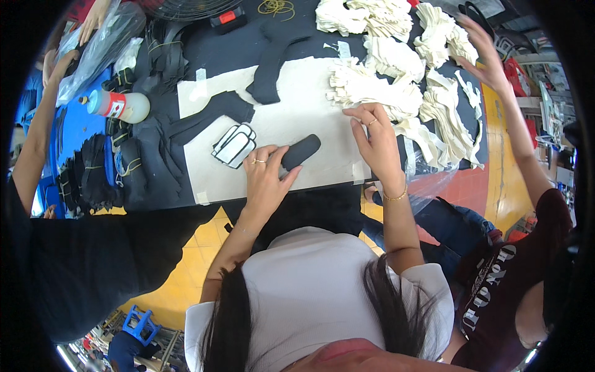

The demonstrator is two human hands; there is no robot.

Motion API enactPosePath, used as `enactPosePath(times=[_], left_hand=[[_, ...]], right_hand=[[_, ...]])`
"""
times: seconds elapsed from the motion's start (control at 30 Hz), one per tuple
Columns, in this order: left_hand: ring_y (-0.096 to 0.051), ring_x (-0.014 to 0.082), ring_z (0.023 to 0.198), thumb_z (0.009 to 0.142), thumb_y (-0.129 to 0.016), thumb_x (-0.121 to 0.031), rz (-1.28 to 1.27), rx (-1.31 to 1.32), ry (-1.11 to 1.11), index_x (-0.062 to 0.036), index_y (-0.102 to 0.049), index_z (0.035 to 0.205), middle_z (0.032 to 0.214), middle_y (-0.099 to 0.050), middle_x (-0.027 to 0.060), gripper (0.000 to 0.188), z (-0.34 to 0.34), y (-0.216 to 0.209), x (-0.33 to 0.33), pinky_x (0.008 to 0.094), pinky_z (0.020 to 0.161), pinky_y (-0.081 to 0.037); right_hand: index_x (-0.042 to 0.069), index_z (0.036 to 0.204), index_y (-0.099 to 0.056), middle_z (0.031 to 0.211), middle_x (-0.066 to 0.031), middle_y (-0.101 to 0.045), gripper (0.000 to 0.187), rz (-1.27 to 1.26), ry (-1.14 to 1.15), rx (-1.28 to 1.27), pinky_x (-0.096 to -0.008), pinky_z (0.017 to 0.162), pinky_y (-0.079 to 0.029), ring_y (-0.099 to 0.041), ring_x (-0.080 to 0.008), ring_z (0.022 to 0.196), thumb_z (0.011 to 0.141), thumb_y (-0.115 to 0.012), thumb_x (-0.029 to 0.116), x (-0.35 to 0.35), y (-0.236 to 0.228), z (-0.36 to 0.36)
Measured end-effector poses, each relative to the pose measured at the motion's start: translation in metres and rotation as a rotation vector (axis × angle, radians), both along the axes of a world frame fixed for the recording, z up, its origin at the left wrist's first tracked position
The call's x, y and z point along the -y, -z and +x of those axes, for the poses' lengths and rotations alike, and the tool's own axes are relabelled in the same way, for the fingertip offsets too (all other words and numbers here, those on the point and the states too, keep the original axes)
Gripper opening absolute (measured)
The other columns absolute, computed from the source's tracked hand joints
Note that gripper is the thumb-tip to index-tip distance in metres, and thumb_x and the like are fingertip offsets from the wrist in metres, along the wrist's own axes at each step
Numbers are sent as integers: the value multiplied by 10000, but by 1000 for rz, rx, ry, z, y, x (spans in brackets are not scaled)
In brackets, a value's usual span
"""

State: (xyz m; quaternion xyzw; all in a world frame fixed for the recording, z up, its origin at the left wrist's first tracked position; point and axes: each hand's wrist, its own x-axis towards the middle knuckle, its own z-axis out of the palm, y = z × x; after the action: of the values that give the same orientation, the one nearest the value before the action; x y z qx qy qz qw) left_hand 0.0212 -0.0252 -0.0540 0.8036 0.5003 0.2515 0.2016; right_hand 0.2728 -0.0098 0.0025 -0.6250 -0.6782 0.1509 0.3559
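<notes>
My left hand [266, 177] is at the near side of a pale sheet [297, 80]. Its thumb and fingers close about the lower left end of a small dark grey fabric piece [304, 150] with rounded corners. Beside those fingers lie several white, round-ended pieces with black edges [234, 146], overlapping. My right hand [378, 149] is raised at the sheet's right side, thumb and forefinger apart, with nothing visible in it. Its fingertips are close to a bundle of cream fabric strips [372, 93]; contact cannot be told. Two long dark fabric strips [214, 115] [268, 77] lie farther up the sheet.
More cream bundles [440, 111] cover the table's right side, where a co-worker's hand [486, 56] reaches in. At left are dark strip bundles [93, 164], a squeeze bottle [118, 106] lying on its side, and another person's arm [40, 136]. Yellow cord [276, 8] lies at the back.
</notes>
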Motion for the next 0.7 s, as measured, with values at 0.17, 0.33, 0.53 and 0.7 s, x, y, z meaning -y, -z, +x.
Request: enactPosePath(times=[0.17, 0.33, 0.53, 0.7], left_hand=[[-492, 280, 1077, 738, -858, -282, 38, -18, 2, -70, -640, 1234, 1143, -562, 83, 581, 1, 1, -1, 444, 940, -368], [-478, 277, 1059, 741, -854, -305, 71, -45, -2, -80, -654, 1233, 1131, -560, 75, 577, 2, 6, -1, 440, 935, -368], [-485, 280, 1062, 744, -855, -307, 88, -9, 1, -88, -673, 1218, 1126, -556, 86, 553, 2, 10, -1, 436, 938, -363], [-491, 281, 1080, 740, -842, -277, 92, -32, 6, -90, -675, 1192, 1126, -559, 85, 516, 2, 9, -1, 436, 940, -365]], right_hand=[[37, 1043, -721, 972, -131, -621, 179, 96, 107, 122, -407, 828, -482, -611, -314, 938, 875, -660, 23, -32, -7, 32], [36, 1024, -743, 990, -143, -652, 169, 111, 312, 325, -399, 824, -509, -646, -295, 904, 889, -706, 131, -93, -3, 80], [66, 1002, -776, 1079, -117, -651, 246, -2, 406, 578, -440, 873, -507, -643, -294, 1005, 842, -767, 253, -118, 2, 90], [94, 1007, -778, 1143, -71, -613, 235, -85, 396, 651, -485, 905, -480, -607, -270, 1061, 810, -745, 217, -111, 3, 91]])
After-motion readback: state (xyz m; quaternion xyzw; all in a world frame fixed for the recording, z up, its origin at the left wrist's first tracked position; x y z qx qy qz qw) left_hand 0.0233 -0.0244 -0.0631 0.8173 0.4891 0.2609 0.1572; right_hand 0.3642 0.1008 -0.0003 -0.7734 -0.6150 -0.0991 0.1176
